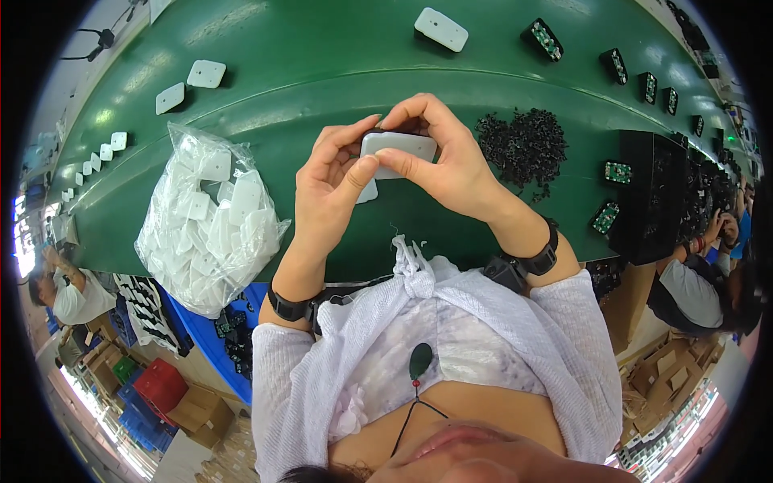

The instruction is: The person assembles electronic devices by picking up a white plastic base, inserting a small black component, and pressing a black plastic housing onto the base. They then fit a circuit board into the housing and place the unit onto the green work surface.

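Note:
Both hands hold a small rectangular box with a pale cover (412, 146) and a dark side along its far edge. My left hand (328, 173) grips its left end, thumb at the near left corner. My right hand (452, 161) wraps the right end, its thumb pressed on the cover and its fingers curled over the far edge. Just beneath lies a white plastic cover (368, 191), partly hidden by my left hand. Left of my hands, a clear plastic bag (165, 229) bulges with white covers. A heap of tiny black parts (523, 149) lies to the right.
White-topped boxes (441, 30) stand on the green table (322, 97), several more at left. Black housings with circuit boards (544, 40) line the far right. Loose circuit boards (617, 171) lie beside a black bin (651, 197). Co-workers sit at right (696, 286) and left (80, 294).

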